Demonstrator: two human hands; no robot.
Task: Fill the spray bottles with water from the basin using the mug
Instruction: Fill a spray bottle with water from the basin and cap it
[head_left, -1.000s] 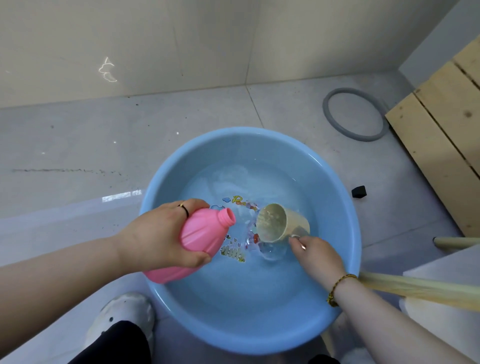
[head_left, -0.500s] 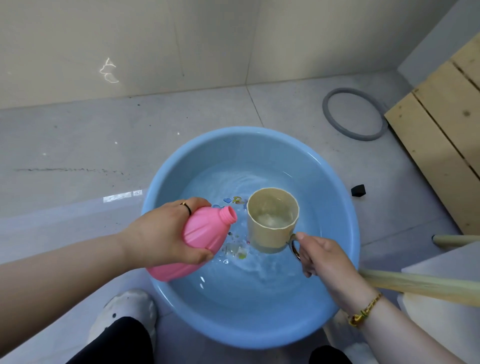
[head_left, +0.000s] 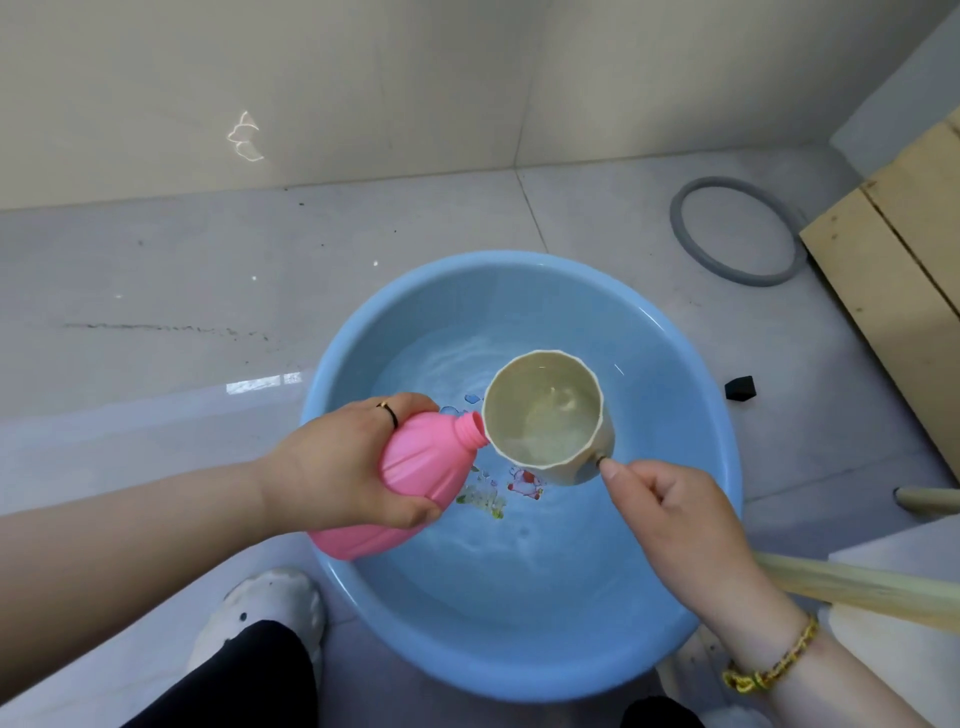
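My white shoe (head_left: 270, 603) sits just beside the near rim of the blue basin (head_left: 691, 374), and a wooden pole (head_left: 852, 590) runs off under my right wrist. Over the water, my left hand (head_left: 332, 462) wraps the tilted, uncapped pink bottle (head_left: 415, 473), while my right hand (head_left: 675, 519) pinches the handle of the beige mug (head_left: 545, 410), water inside, rim just beside the bottle's neck. Farther off lie a small black piece (head_left: 740, 388) and a grey ring (head_left: 737, 231).

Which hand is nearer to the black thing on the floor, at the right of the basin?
The right hand. It holds the mug over the basin's right half, below-left of the black thing. The left hand grips the pink bottle at the basin's left side, farther away.
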